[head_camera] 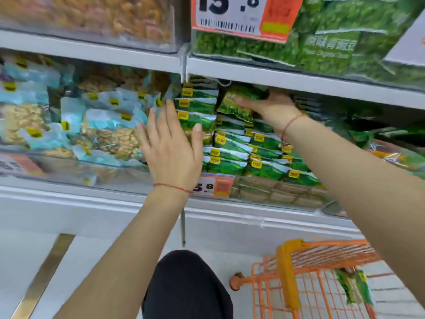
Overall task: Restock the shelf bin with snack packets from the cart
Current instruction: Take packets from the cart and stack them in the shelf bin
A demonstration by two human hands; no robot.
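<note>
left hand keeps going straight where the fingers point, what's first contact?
Likely the stacked green packets at the bin's left end. The left hand is open, fingers aimed up and into the shelf, apparently just short of them. Depth is unclear.

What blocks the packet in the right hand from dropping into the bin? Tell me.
Nothing visible. The right hand holds the green packet just under the upper shelf, directly above the stacked green packets; the open left hand is off to the side.

White shelf (pixel 92 199) holds two clear bins side by side: the shelf bin (pixel 276 194) is stacked with green snack packets (pixel 232 155), the left bin (pixel 69 166) is full of pale blue nut packets (pixel 108 125). Another white shelf (pixel 299 81) sits right above.
</note>
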